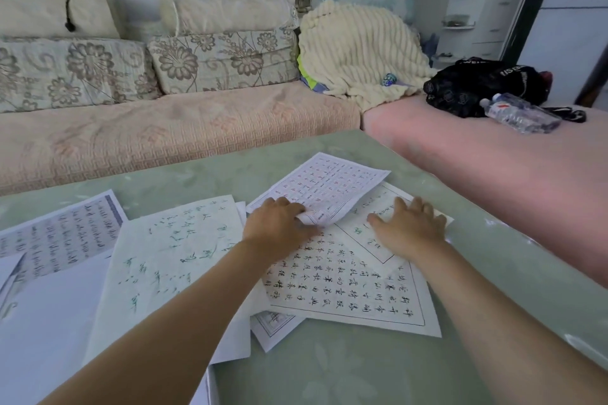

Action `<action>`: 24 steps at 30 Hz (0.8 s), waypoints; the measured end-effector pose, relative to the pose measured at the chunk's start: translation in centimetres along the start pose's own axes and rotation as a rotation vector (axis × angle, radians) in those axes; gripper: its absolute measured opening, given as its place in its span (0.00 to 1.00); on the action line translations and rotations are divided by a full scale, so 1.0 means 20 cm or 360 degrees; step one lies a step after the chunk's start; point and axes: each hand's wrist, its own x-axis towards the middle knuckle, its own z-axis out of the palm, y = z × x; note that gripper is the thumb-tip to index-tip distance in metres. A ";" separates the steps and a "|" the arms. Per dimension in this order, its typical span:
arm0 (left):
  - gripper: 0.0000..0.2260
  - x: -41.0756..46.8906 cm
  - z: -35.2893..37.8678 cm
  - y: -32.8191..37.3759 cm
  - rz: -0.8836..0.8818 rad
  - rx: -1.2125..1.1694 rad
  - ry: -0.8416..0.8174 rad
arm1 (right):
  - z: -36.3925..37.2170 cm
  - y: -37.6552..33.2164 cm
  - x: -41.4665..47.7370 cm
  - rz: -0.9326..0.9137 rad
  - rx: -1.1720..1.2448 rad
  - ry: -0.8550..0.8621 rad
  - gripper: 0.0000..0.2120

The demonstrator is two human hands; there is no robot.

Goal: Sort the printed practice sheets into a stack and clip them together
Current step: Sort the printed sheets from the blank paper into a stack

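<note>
While the left hand (279, 223) grips the near edge of the red-grid sheet (329, 187), fingers curled round the paper so that this edge bends up off the pile, the right hand (411, 227) lies palm down, fingers straight and slightly spread, on the bordered sheet (363, 242) just beside it.

Head view (sole view):
- Red-grid sheet: toward the far edge of the table (362, 371), right of centre. Its far part lies flat and it overlaps the far-left part of the bordered sheet.
- Bordered sheet: close to the table's right edge, on top of the black-character sheet (345, 289).
- Black-character sheet: mid-table, largest of the right-hand pile. Left forearm crosses its left edge.
- Sheet corner (273, 329) pokes out from under its near-left corner.
- Green-ink sheet (171, 256): left of centre, tilted, near part hidden by the left forearm.
- Banded sheet (62, 233): at the left edge, print blurred, unreadable.
- Blank sheet (42, 322): near-left corner, overlapping the banded sheet.
- All sheets are loose, overlapped and not squared.

Off the table: sofa (164, 131) beyond the far edge, with cream blanket (355, 49) heaped on it. Black bag (477, 85) lies on the pink seat at right, with a clear bottle (519, 113) on its side just beside it.
</note>
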 end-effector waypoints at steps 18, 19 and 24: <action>0.20 -0.21 -0.09 0.31 0.0325 -0.0689 -0.0269 | -0.18 0.10 0.01 0.0234 0.1178 -0.0186 0.13; 0.17 -0.18 -0.09 0.30 0.0257 -0.0604 -0.0148 | -0.18 0.13 0.03 0.0162 0.1038 -0.0138 0.10; 0.31 -0.09 -0.08 0.20 0.0055 -0.0123 -0.0286 | -0.18 0.12 0.12 -0.0115 0.0359 0.0083 0.11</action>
